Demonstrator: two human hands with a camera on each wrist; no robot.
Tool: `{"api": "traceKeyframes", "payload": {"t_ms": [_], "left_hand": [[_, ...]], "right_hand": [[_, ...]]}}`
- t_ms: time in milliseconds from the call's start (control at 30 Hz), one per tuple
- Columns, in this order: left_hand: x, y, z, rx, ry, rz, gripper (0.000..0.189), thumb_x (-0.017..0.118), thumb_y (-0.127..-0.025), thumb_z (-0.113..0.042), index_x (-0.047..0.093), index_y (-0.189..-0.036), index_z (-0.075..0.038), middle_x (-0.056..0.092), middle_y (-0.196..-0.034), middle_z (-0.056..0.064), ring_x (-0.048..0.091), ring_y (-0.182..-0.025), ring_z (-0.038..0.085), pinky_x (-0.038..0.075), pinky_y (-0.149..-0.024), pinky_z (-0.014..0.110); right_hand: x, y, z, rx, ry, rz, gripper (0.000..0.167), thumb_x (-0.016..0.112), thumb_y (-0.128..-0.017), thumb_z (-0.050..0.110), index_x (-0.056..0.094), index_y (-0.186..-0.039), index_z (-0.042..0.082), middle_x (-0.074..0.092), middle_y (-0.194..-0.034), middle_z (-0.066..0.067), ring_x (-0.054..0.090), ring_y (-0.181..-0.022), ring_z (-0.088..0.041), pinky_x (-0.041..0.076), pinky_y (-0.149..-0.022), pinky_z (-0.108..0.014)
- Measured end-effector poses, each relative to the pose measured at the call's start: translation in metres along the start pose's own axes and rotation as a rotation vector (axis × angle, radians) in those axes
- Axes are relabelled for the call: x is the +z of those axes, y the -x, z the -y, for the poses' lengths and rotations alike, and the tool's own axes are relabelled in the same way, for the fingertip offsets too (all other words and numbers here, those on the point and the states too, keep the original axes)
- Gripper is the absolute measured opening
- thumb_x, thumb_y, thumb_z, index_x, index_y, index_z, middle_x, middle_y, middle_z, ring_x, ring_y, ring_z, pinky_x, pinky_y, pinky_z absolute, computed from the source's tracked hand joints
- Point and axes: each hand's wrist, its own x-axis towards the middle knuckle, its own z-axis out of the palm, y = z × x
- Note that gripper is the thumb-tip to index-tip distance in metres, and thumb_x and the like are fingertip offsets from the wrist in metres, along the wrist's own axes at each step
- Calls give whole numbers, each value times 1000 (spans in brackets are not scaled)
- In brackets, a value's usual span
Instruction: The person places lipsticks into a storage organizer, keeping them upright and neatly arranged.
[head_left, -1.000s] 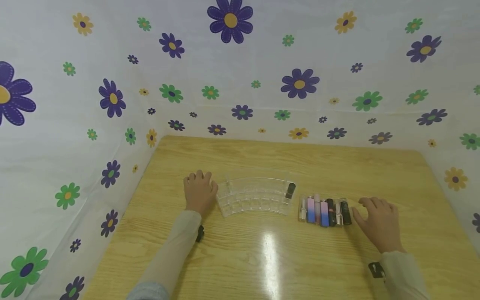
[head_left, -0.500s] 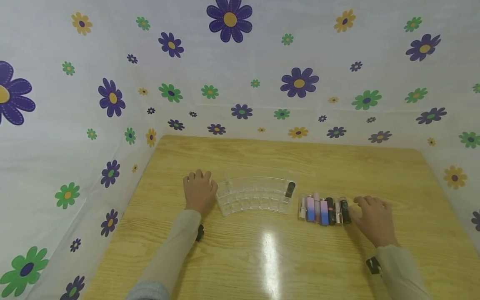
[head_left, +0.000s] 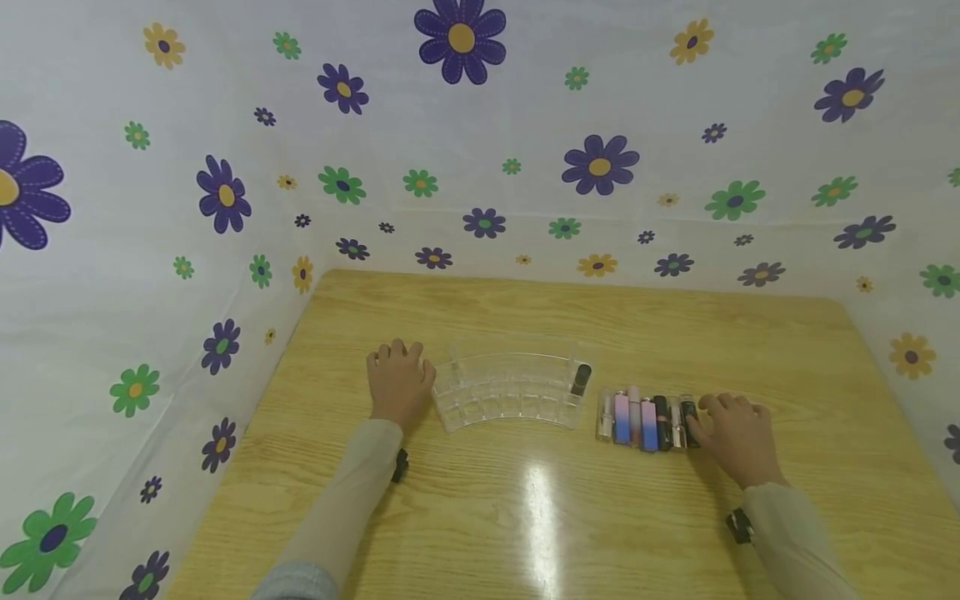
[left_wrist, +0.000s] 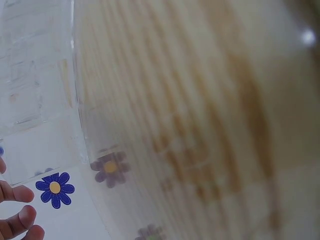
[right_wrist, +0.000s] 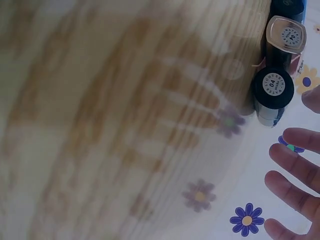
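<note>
My left hand [head_left: 400,385] rests at the left end of a clear curved lipstick organizer [head_left: 517,417], its fingers loosely bent. In the left wrist view those fingertips [left_wrist: 20,193] appear beside the organizer's transparent wall [left_wrist: 80,115]. One dark lipstick [head_left: 581,380] stands in the organizer's right-end slot. My right hand [head_left: 738,442] is at the right end of a row of lipsticks, its thumb and fingers overlapping the rightmost black lipstick [head_left: 687,407] in the head view. The right wrist view has the fingers spread beside that black lipstick [right_wrist: 273,89], whose round end label reads 04.
The row on the wooden table [head_left: 465,517] also holds two pink-to-blue lipsticks [head_left: 649,425], a black one [head_left: 662,421] and several clear or pale tubes [head_left: 605,417]. A white flowered cloth [head_left: 510,117] rises behind and along the sides of the table.
My right hand has moved left from beside the row to the rightmost black lipstick. The left hand and the organizer have stayed in place.
</note>
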Motion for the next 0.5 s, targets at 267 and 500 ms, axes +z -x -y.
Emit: {"api": "traceKeyframes", "payload": {"t_ms": [267,500], "left_hand": [[0,0,-1,-5,-3,8,32,43,-91,-29,61,-109,-10,55,-93,11,50,-89,31,38,-92,52],[1,-1,1,4,-4,-9,31,43,-90,-28,61,-108,-10,56,-93,12,52,-89,31,39,-92,52]], "right_hand": [[1,-1,-1,26,19,126,29,62,-86,28,62,-97,1,65,-91,-17,60,-88,-39,42,-80,-61],[5,-2,-4,22,38,140,29,60,-87,30,61,-96,2,65,-88,-16,60,-85,-38,43,-79,-61]]}}
